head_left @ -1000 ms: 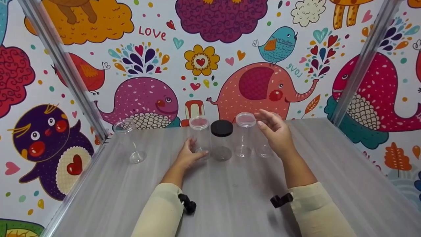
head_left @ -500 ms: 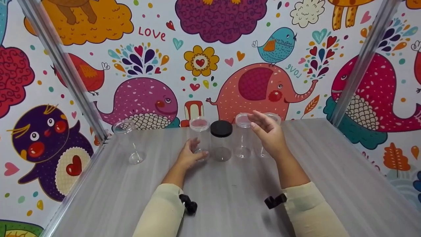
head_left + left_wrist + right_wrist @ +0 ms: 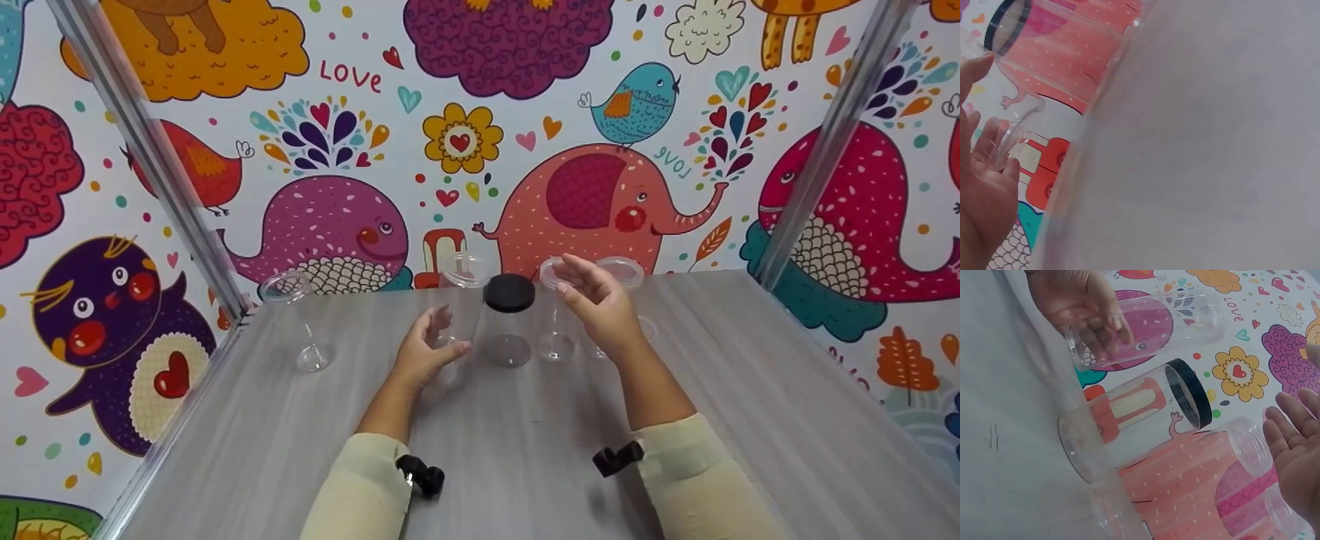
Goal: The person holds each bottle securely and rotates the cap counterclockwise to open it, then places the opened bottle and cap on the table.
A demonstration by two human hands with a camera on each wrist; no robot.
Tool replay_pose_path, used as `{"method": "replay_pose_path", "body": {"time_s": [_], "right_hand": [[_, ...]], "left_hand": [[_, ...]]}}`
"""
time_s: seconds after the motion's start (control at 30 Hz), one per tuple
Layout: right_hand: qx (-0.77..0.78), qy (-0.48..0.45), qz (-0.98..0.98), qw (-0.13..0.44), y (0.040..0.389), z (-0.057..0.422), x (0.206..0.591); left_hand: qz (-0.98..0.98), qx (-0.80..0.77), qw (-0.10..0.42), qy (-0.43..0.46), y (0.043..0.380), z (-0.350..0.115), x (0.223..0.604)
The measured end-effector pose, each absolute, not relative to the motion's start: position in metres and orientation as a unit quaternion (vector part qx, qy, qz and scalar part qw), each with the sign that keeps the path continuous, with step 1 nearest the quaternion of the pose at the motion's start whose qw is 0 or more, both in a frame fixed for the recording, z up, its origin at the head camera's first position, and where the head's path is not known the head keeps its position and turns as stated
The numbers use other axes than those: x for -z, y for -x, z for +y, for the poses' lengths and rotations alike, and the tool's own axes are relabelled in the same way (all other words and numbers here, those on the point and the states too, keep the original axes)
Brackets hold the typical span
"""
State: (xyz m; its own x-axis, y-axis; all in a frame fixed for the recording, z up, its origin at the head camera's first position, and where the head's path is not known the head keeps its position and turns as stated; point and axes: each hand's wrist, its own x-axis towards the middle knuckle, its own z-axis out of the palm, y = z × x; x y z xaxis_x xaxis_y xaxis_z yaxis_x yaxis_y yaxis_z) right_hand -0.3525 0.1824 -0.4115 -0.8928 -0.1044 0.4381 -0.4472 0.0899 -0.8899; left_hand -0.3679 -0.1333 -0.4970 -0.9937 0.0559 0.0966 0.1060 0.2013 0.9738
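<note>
My left hand [image 3: 431, 349] grips a clear plastic jar [image 3: 466, 296] low down, thumb on the near side and fingers behind. In the left wrist view the jar's base shows between thumb and fingers. Just right of it stands a clear jar with a black lid [image 3: 510, 294]. Raised by the rims of two clear jars, my right hand [image 3: 604, 311] has its fingers extended and holds nothing. It partly covers the nearer jar [image 3: 556, 345] and the farther jar [image 3: 622, 270] in the head view. In the right wrist view its fingertips are close to a jar rim [image 3: 1252, 444].
Another clear jar [image 3: 287, 289] stands apart at the left of the grey wood-grain table [image 3: 510, 457]. A wall with cartoon animals [image 3: 585, 202] rises behind the table, and metal posts [image 3: 157, 165] frame both sides.
The jar in my left hand has shifted, its rim now higher and slightly to the right. My right hand has moved left across the tops of the two right jars.
</note>
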Motion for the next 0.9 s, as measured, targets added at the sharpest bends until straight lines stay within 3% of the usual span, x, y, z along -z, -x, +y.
{"method": "replay_pose_path", "body": {"time_s": [0.9], "right_hand": [[-0.633, -0.183, -0.742, 0.123, 0.365, 0.137, 0.406]], "left_hand": [[-0.825, 0.54, 0.095, 0.134, 0.346, -0.118, 0.468]]}}
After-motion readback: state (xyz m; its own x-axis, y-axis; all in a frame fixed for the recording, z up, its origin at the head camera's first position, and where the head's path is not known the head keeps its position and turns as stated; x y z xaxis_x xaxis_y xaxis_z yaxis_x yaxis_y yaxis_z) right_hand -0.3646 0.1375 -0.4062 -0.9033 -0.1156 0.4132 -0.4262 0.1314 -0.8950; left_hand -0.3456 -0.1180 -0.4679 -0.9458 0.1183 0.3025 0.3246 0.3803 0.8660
